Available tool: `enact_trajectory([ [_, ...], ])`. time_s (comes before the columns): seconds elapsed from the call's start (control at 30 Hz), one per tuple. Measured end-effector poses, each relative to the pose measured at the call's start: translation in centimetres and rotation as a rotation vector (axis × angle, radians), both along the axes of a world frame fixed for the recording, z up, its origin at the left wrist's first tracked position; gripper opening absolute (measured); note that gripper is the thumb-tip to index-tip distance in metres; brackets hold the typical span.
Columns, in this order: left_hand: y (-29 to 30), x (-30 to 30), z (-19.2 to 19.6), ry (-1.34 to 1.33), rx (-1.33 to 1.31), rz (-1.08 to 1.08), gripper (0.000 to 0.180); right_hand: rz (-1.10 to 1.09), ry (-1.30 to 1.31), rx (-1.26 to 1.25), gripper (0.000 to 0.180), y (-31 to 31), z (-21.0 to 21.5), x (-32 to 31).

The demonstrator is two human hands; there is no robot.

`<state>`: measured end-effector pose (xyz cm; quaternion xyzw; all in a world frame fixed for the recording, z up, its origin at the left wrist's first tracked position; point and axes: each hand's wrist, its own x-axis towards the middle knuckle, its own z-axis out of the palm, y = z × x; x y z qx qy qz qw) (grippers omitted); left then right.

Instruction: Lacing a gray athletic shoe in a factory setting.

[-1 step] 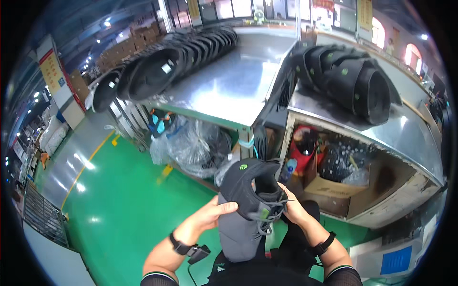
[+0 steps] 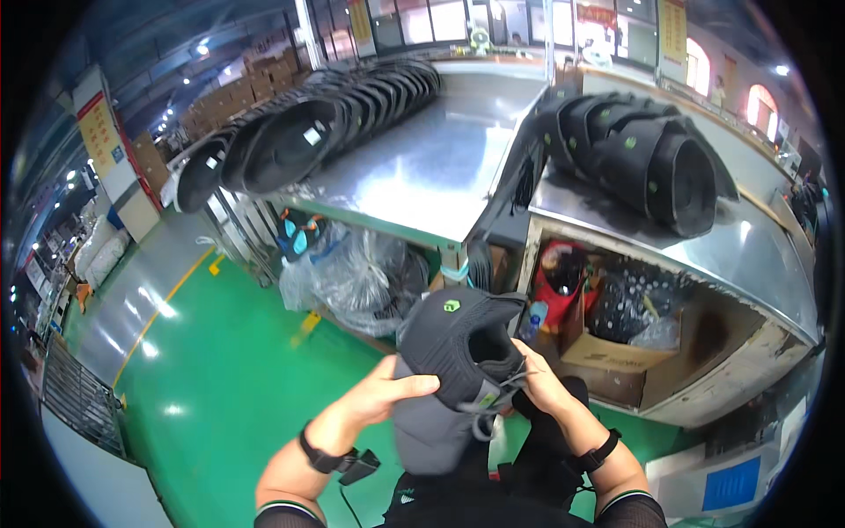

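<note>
I hold a dark grey padded boot-like piece (image 2: 453, 343) with grey laces and a small green mark on its upper part. Its dark opening faces up and to the right, and the paler grey lower part points toward my body. My left hand (image 2: 392, 392) grips its left side, thumb lying on the padding and the other fingers mostly hidden behind. On the right, my right hand (image 2: 540, 377) closes on the rim beside the opening and laces; its fingertips are partly hidden. A black strap with a small box sits on my left wrist, and a black strap on my right.
A metal-topped table (image 2: 440, 150) ahead bears a long row of nested black moulded shells (image 2: 290, 141). Another metal bench (image 2: 748, 246) at right carries more black curved pieces (image 2: 634, 158). Below are plastic bags (image 2: 356, 273) and an open carton (image 2: 616, 348). The floor (image 2: 211, 370) is green.
The boot-like piece has tilted in my hands: its grey lower part looks shorter and less of the laces shows. Both hands keep their hold.
</note>
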<state>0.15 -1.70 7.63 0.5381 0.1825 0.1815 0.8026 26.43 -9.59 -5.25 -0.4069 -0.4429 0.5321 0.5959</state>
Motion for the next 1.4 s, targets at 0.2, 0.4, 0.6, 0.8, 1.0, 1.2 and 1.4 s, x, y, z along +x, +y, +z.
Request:
enact_trajectory([
  [0.2,3.2,-0.5,13.5,0.303,1.358,0.414,0.042,-0.152,-0.364,0.099,0.028,-3.6,11.0,4.1],
  [0.4,22.9,-2.6,13.0,0.953,1.972,1.015,0.045,-0.555,-0.51,-0.032,0.017,-9.3,13.4,11.9],
  [0.6,40.2,-2.5,12.1,1.161,1.603,0.893,0.047,-0.853,-0.751,-0.024,0.01,-11.0,14.9,15.9],
  [0.8,49.8,-4.1,11.3,1.042,1.553,0.576,0.067,-1.17,-0.995,0.146,0.01,-9.0,17.7,19.8],
  [1.0,44.9,-4.4,11.6,0.965,1.38,0.546,0.096,-1.23,-1.237,0.218,0.036,-3.2,21.4,19.5],
  [1.2,41.9,-4.6,11.4,0.91,1.563,0.612,0.088,-0.987,-1.229,0.018,0.066,-1.7,21.5,22.5],
  [1.4,33.5,-5.6,11.0,0.534,1.786,0.708,0.059,-0.98,-1.256,0.282,0.043,2.4,20.4,22.6],
])
